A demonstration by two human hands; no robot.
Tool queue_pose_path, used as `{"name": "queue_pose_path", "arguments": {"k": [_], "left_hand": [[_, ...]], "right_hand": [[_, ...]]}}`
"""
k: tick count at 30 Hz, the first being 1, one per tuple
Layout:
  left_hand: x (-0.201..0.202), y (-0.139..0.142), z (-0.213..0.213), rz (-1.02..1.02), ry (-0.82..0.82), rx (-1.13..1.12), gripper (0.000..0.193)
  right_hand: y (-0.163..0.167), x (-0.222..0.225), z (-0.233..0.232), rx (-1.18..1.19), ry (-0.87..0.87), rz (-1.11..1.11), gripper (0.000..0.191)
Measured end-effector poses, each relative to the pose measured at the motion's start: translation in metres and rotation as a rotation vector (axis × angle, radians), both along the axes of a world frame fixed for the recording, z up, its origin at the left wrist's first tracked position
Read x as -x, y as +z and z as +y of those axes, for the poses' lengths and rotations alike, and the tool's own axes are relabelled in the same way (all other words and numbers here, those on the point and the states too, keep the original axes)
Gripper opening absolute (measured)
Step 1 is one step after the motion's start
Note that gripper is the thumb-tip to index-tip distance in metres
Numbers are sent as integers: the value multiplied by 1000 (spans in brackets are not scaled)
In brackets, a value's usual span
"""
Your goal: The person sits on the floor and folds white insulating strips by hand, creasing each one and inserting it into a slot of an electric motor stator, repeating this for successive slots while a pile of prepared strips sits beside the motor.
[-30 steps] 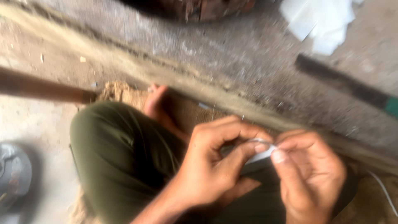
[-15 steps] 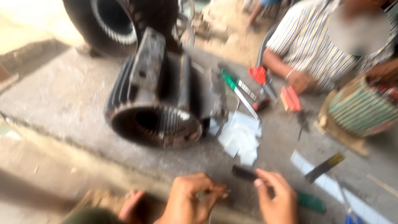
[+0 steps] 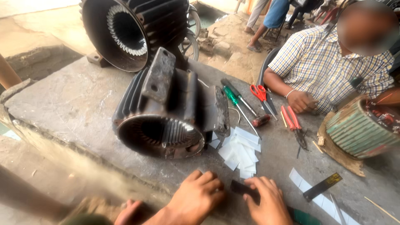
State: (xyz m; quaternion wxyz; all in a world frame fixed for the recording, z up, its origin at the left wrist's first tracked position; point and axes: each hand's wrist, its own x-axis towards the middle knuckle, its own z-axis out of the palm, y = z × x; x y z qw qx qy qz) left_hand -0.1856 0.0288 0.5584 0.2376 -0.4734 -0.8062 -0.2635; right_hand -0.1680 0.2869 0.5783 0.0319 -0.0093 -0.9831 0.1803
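Outdoor workshop, rough concrete slab as the bench. Landmark: finned motor stator housing lying on its side mid-slab, empty slots facing the camera. Second, bigger stator housing behind it. Just right of the landmark's open end: loose pile of cut white insulation paper slips. Further right: two screwdrivers, red-handled scissors, red-handled pliers. Far right of it, a co-worker in a checked shirt sits with a green wound coil assembly. In front of the landmark, at the near slab edge: left hand palm down, fingers curled together and pressed on the concrete; can't tell if anything is under them. Right hand just beside it, fingers loosely together, tips resting on a small dark flat block — touching, not a clear pinch. More white strips and a dark flat ruler-like bar right of the right hand, green-handled tool partly under the wrist. My read: work in hand is preparing slot insulation, hands at the dark block near the slips, between pieces. Anything next would need a firm hold on the block and one slip separated cleanly from the pile; slips are light, easy to scatter.
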Motion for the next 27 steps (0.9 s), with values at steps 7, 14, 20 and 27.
{"name": "queue_pose_path", "arguments": {"k": [7,14,20,27], "left_hand": [[-11,-14,-5,-13,6,25,29],[-20,-33,1,-167,13,-53,39],[-28,-17,7,-331,66,36,57],[-30,-21,4,-300,83,114,70]], "right_hand": [[18,-6,-18,163,129,94,19],[16,-25,-36,185,167,213,16],[17,-9,-50,161,160,145,14],[4,-4,-48,179,175,39,12]]}}
